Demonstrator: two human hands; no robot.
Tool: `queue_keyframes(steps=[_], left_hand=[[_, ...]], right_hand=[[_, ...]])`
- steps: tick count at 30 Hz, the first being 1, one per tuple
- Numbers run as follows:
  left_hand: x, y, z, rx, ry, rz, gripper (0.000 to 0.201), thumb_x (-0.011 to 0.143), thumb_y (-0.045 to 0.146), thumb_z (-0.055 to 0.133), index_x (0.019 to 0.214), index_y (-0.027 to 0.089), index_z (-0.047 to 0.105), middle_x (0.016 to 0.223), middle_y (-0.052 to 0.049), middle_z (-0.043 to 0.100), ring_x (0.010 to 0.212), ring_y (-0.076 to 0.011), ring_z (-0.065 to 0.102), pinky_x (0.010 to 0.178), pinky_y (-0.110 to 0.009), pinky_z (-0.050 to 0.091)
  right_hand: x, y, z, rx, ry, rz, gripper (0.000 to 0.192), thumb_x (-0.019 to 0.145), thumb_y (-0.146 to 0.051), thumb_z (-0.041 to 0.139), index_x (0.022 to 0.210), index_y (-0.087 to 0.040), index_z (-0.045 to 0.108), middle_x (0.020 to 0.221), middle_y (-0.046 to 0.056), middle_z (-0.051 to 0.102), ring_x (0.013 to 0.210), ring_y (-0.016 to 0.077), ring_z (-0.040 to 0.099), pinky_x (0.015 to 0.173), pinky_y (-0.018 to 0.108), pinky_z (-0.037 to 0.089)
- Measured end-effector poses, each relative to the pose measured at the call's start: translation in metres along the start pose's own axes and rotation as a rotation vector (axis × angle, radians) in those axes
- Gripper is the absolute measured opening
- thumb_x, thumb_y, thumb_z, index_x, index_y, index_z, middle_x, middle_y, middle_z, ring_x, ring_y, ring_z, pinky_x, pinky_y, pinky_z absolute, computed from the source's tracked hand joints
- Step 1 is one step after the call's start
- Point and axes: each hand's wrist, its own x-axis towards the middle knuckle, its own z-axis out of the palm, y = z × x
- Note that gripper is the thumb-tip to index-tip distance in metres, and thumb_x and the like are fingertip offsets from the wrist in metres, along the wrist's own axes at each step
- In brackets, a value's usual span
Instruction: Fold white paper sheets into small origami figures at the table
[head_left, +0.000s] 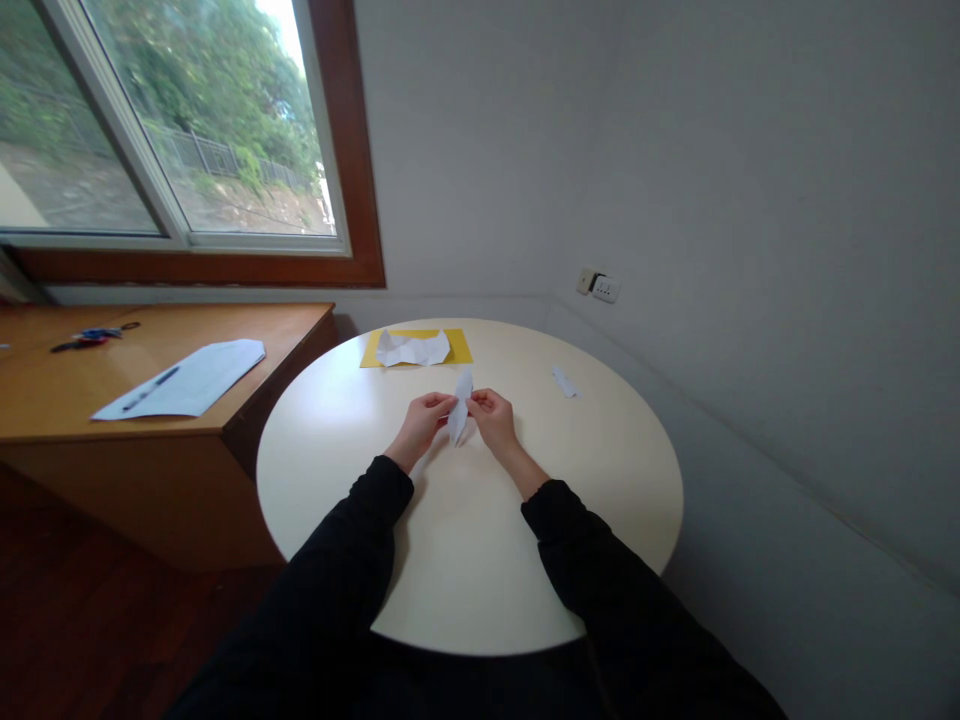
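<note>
Between my two hands is a small folded piece of white paper (462, 402), narrow and pointed, held upright just over the round table. My left hand (424, 424) pinches its left edge between thumb and fingers. On the opposite side, my right hand (493, 418) is closed on the right edge with thumb and curled fingers. Farther back, a creased white sheet (412, 348) lies on a yellow sheet (367, 356). A small torn strip of white paper (564, 382) rests to the right of my hands.
The round cream table (480, 560) stands close to the wall. To the left, a wooden desk (296, 335) carries white papers (214, 370), a dark pen (152, 388) and a small dark bundle (94, 338). A wall socket (606, 289) sits behind the table.
</note>
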Motion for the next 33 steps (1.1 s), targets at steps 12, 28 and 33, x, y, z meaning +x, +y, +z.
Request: queue_keyframes(steps=[12, 28, 33], left_hand=[[-0.003, 0.002, 0.001, 0.005, 0.009, -0.017, 0.03, 0.056, 0.025, 0.073, 0.078, 0.012, 0.057, 0.066, -0.004, 0.062, 0.064, -0.0133, 0.059, 0.07, -0.032, 0.047], [-0.003, 0.001, 0.0, 0.06, -0.02, 0.003, 0.026, 0.058, 0.032, 0.071, 0.069, 0.01, 0.062, 0.066, -0.005, 0.061, 0.061, -0.0115, 0.055, 0.062, -0.026, 0.042], [-0.001, -0.001, -0.002, 0.027, 0.006, 0.024, 0.025, 0.059, 0.033, 0.069, 0.067, 0.011, 0.06, 0.062, -0.003, 0.06, 0.055, -0.0107, 0.053, 0.056, -0.026, 0.042]], right_hand=[[0.001, -0.001, -0.001, 0.013, 0.004, 0.032, 0.023, 0.057, -0.03, 0.066, 0.073, -0.017, 0.058, 0.071, 0.003, 0.065, 0.068, 0.0159, 0.062, 0.068, 0.031, 0.05], [-0.005, -0.003, 0.001, -0.013, -0.106, 0.186, 0.034, 0.06, -0.04, 0.067, 0.082, -0.017, 0.056, 0.061, 0.0, 0.064, 0.053, 0.0136, 0.059, 0.053, 0.026, 0.047], [-0.008, -0.003, 0.004, 0.042, -0.244, 0.271, 0.041, 0.054, -0.042, 0.072, 0.081, -0.016, 0.056, 0.059, 0.001, 0.064, 0.053, 0.0151, 0.061, 0.054, 0.027, 0.048]])
